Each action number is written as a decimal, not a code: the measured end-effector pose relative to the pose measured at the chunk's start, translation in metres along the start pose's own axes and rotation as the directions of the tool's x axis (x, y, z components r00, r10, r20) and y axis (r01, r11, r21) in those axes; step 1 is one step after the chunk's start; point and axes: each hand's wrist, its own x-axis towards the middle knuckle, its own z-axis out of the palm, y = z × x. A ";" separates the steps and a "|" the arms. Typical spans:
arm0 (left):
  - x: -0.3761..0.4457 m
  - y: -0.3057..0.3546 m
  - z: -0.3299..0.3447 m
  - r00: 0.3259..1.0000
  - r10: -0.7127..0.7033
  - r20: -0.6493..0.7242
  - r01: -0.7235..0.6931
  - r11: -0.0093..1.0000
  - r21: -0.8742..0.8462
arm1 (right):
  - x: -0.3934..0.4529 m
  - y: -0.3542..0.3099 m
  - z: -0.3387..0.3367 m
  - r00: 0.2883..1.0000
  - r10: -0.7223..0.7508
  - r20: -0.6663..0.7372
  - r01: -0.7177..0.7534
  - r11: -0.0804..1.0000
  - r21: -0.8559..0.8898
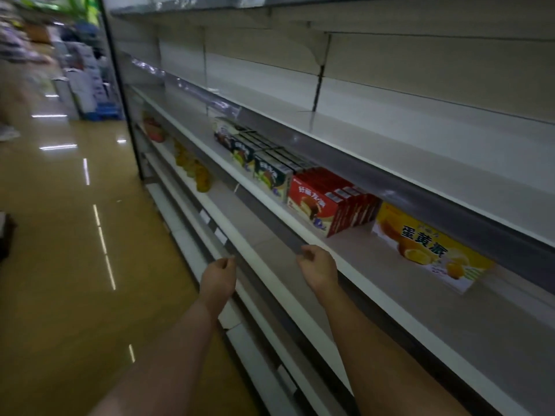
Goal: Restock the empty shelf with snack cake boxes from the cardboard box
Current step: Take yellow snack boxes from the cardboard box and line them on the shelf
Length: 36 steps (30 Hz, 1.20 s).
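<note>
- Both hands are out before the shelf (300,232) with nothing in them: left hand (218,276) and right hand (319,267) have fingers loosely curled.
- The red snack cake boxes (326,199) stand mid-shelf; the yellow box (432,247) lies tilted beside them.
- The cardboard box is out of view.
- Risk: a new box nudging the tilted yellow one off the front edge.
- Open room lies along the front edge nearest the hands.

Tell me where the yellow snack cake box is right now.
In the head view the yellow snack cake box stands at the right on the middle shelf, just right of the red boxes and beyond the right hand.
</note>
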 end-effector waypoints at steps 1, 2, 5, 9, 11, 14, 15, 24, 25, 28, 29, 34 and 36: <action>-0.001 -0.004 -0.005 1.000 -0.019 -0.017 0.019 1.000 0.002 | 0.001 -0.001 0.005 0.999 0.001 0.039 -0.001 1.000 0.001; -0.001 -0.009 -0.011 0.999 -0.029 -0.044 0.030 1.000 0.002 | 0.002 -0.003 0.011 0.997 -0.005 0.079 0.005 1.000 -0.003; -0.008 -0.019 -0.027 0.989 -0.087 -0.117 0.081 0.995 -0.056 | 0.000 -0.004 0.030 0.980 -0.017 0.199 0.019 1.000 -0.008; -0.037 -0.036 -0.044 0.932 -0.223 -0.288 0.212 0.975 -0.069 | -0.009 -0.003 0.058 0.928 -0.090 0.361 0.106 0.994 -0.026; -0.058 -0.047 -0.052 0.905 -0.226 -0.361 0.227 0.973 -0.041 | -0.015 -0.003 0.073 0.894 -0.120 0.432 0.144 0.989 -0.024; -0.102 -0.068 -0.067 0.824 -0.309 -0.474 0.320 0.946 -0.061 | -0.040 -0.003 0.100 0.802 -0.140 0.580 0.181 0.983 -0.013; -0.118 -0.075 -0.073 0.797 -0.337 -0.501 0.351 0.934 -0.070 | -0.050 -0.002 0.111 0.765 -0.144 0.628 0.196 0.980 -0.014; -0.246 -0.139 -0.136 0.528 -0.461 -0.714 0.466 0.859 -0.210 | -0.170 -0.011 0.184 0.472 -0.190 0.861 0.340 0.940 0.022; -0.259 -0.145 -0.142 0.504 -0.472 -0.724 0.472 0.852 -0.227 | -0.183 -0.011 0.193 0.434 -0.198 0.879 0.348 0.937 0.039; -0.293 -0.165 -0.156 0.439 -0.489 -0.754 0.474 0.839 -0.268 | -0.224 -0.011 0.213 0.338 -0.175 0.925 0.371 0.928 0.041; -0.306 -0.171 -0.160 0.425 -0.497 -0.757 0.466 0.837 -0.288 | -0.239 -0.010 0.222 0.306 -0.169 0.937 0.384 0.922 0.041; -0.361 -0.213 -0.183 0.387 -0.559 -0.733 0.469 0.804 -0.365 | -0.308 -0.003 0.258 0.228 -0.113 0.967 0.382 0.924 0.018; -0.380 -0.232 -0.194 0.365 -0.593 -0.718 0.520 0.770 -0.371 | -0.332 0.005 0.270 0.202 -0.081 0.976 0.378 0.926 -0.001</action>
